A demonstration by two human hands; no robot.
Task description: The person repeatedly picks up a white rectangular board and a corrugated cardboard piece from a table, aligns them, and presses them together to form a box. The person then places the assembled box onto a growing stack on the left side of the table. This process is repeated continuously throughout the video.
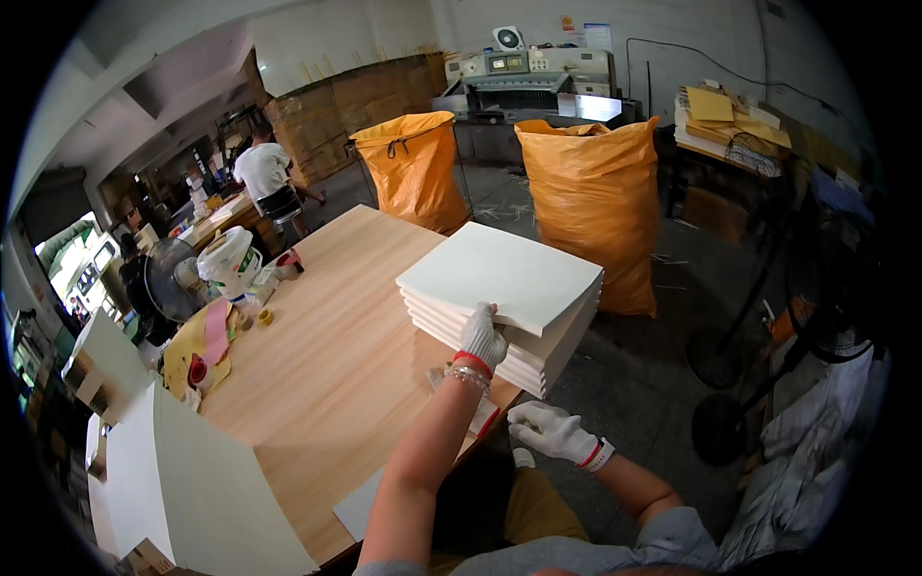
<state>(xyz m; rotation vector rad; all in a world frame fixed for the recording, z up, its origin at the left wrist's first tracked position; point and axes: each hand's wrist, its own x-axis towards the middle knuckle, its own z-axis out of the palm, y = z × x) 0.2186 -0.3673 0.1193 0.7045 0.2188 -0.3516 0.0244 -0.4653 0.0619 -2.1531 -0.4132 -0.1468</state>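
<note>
We've the stack (pixel 504 305) piled, squaring seemingly left; left hand (pixel 483 339) pinches its top board (pixel 501 271), right hand (pixel 554 430) half-open beside it.

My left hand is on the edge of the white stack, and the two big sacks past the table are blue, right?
Not quite: in the head view, the two sacks past the table are orange, not blue. Your left hand is on the white stack's edge.

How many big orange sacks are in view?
2: one orange sack beyond the table, the other orange sack farther right, beyond the white stack. Others may be hidden.
</note>
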